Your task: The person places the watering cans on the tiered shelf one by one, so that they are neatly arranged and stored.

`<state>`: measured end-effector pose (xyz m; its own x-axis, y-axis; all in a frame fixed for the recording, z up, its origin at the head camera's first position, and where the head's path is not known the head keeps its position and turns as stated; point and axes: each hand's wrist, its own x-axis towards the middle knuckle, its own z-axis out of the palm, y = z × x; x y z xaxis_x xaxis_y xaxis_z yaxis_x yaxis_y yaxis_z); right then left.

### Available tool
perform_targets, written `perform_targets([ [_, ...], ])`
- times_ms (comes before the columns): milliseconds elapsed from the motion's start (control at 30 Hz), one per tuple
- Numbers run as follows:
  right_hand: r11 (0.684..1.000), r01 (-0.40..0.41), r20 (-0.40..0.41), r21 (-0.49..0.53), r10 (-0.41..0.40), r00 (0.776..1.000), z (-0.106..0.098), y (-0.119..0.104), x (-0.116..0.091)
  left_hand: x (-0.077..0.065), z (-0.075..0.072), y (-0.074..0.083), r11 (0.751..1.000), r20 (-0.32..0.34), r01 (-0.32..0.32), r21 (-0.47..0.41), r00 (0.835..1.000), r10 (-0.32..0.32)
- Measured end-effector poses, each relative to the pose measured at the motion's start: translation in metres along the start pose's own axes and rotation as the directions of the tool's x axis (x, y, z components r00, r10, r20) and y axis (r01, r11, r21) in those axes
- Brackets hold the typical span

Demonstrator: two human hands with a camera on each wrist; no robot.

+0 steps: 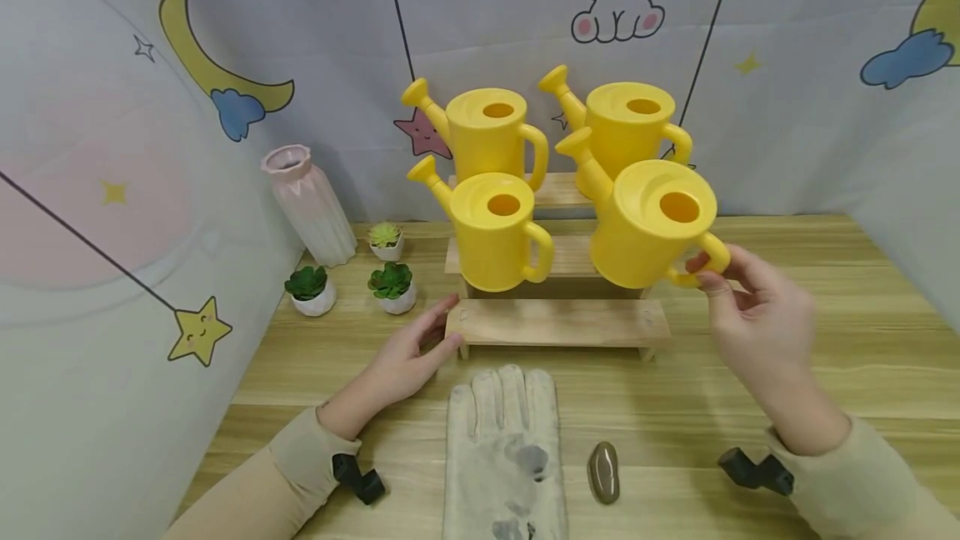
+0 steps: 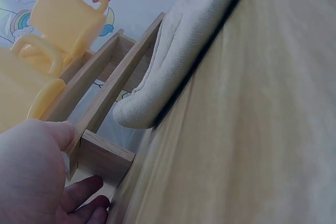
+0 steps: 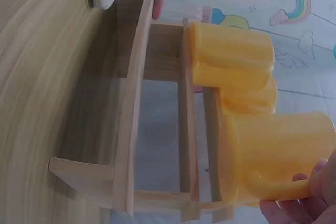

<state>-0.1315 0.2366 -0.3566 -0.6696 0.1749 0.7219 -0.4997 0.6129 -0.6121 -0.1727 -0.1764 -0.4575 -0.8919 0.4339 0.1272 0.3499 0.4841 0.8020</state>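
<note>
My right hand (image 1: pixel 765 315) grips the handle of a yellow watering can (image 1: pixel 652 223), which leans slightly and hangs just above the middle step at its right end. Another yellow watering can (image 1: pixel 493 232) stands upright at the left of that step. Behind, on the top step, are two more cans, a left one (image 1: pixel 487 136) and a right one (image 1: pixel 626 127) partly hidden by the held can. My left hand (image 1: pixel 405 357) holds the left end of the bottom step of the wooden stand (image 1: pixel 558 322) between thumb and fingers; the left wrist view shows its thumb at the board's edge.
A fabric glove (image 1: pixel 506 457) lies before the stand, with a shiny brown stone (image 1: pixel 603 472) to its right. Left of the stand are a pink-and-white vase (image 1: pixel 311 207) and three small potted succulents (image 1: pixel 392 286). A printed cloth (image 1: pixel 315 15) hangs behind the table.
</note>
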Motion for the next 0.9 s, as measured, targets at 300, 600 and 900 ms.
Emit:
perform_targets([
  [300, 1.000, -0.002, 0.022, -0.027, 0.003, 1.000, 0.0021, -0.0016, -0.0015, -0.0010, -0.0004, 0.0013, 1.000, -0.001, -0.002, 0.003, 1.000, 0.002],
  [600, 0.997, -0.022, 0.066, -0.072, 0.026, 0.997, 0.0039, -0.0026, -0.0017, -0.0008, -0.0003, 0.0006, 1.000, 0.000, 0.004, -0.006, 1.000, -0.004],
  [900, 0.996, -0.032, 0.085, -0.082, 0.039, 0.996, 0.0054, 0.0001, -0.0020, -0.0009, -0.0007, 0.0027, 1.000, 0.004, 0.011, -0.010, 1.000, -0.011],
])
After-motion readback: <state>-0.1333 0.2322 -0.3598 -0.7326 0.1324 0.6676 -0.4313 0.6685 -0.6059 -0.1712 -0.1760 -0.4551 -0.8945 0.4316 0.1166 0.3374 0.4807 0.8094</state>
